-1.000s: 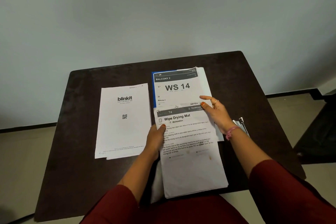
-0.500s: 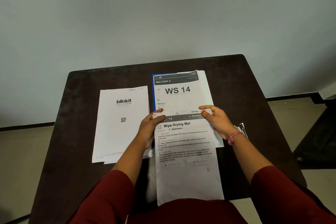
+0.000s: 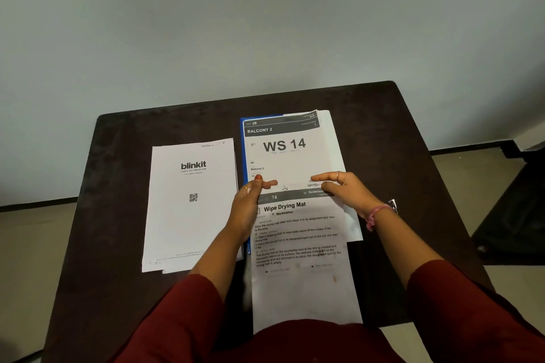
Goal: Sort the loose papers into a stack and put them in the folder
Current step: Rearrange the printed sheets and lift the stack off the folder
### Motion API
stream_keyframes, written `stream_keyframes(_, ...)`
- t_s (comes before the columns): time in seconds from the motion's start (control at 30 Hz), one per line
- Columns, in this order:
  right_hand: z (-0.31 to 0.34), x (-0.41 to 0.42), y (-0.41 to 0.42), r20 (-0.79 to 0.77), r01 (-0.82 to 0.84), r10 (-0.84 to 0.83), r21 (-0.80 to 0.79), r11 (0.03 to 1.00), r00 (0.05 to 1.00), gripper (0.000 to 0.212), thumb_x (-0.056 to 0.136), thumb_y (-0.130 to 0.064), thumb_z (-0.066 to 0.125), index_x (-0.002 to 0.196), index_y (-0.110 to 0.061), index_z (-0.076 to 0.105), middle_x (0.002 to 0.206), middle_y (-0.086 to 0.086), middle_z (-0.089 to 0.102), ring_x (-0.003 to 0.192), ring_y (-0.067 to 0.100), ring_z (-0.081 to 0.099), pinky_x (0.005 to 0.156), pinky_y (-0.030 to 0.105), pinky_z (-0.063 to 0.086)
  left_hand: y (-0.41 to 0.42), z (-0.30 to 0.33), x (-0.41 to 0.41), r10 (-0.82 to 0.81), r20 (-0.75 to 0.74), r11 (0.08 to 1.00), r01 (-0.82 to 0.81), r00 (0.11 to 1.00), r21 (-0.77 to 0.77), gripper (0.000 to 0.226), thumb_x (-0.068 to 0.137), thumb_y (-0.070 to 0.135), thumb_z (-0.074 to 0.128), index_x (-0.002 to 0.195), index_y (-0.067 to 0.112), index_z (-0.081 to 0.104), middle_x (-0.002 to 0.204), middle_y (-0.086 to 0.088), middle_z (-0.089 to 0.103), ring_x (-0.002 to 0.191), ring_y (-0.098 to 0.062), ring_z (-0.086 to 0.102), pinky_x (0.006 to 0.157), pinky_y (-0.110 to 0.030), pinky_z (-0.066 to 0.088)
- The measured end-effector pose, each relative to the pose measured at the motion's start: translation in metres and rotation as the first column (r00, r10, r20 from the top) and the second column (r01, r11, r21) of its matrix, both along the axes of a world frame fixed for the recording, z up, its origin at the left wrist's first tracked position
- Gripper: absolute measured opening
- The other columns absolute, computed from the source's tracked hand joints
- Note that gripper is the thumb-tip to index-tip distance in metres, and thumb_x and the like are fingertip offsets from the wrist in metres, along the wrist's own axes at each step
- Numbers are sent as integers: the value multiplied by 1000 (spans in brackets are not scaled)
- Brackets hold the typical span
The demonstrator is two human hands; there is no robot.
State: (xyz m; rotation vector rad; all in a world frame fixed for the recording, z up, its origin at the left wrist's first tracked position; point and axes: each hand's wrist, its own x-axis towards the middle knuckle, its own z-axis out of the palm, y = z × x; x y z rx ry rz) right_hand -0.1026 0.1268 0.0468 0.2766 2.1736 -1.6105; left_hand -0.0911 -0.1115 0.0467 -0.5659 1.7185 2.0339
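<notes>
A person in dark red sleeves sits at a dark surface [image 3: 118,215]. Both hands are on the top edge of one sheet, the "Wipe Drying Mat" paper [image 3: 300,244]. The left hand [image 3: 250,206] pinches its top left corner, thumb and fingers closed on the edge. The right hand [image 3: 342,188] holds the top right corner the same way, with the first finger pointing in along the edge. This paper lies over the near half of the "WS 14" paper [image 3: 283,150], and its bottom end hangs off the surface toward the person. The "WS 14" paper sits on more white sheets, on top of a blue folder [image 3: 242,156]; only a thin blue strip shows along the left side. Just left of the "WS 14" paper lies the blinkit paper [image 3: 188,209], flat, with another sheet peeking out under it. A small shiny thing [image 3: 393,205] sticks out by the right wrist; I cannot tell what it is.
</notes>
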Motion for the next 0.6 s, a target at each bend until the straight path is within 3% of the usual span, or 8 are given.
stream_keyframes(0.07,-2,-4,0,-13,-29,29,-7,1000,999,22,91,-5,60,105,-19,70,105,-2,70,89,4,64,89,21,50,3,0,-1,27,-9,999,-27,1000,-36,36,98,43,45,85,15,63,109,4,71,90,-23,71,82,-37,57)
stream_keyframes(0.17,-1,-11,1,-28,-75,75,26,997,997,22,90,-7,62,110,-13,69,108,-2,69,94,2,64,87,17,52,3,-2,-1,44,-25,997,-45,999,-62,37,98,43,43,81,17,62,107,1,72,90,-26,71,84,-42,57)
stream_keyframes(0.33,2,-21,4,-15,-226,230,139,964,973,23,92,-12,60,113,-19,69,109,-8,66,100,2,61,95,19,46,2,1,-8,67,-54,993,-72,996,-89,34,100,39,42,80,16,57,101,-3,72,92,-30,69,83,-41,56)
stream_keyframes(0.5,12,-35,6,-38,-231,237,106,967,971,26,92,-8,59,110,-24,68,109,-8,66,101,2,61,96,18,46,2,5,-13,120,10,993,-120,993,23,33,98,39,46,80,14,57,100,-4,73,86,-26,71,73,-36,59)
stream_keyframes(0.6,15,-44,9,-18,-272,277,121,955,961,25,92,-6,58,112,-17,69,110,-4,67,102,9,63,94,23,50,5,6,-12,154,49,985,-157,987,67,31,98,37,48,82,11,56,94,-4,75,77,-23,72,62,-30,59)
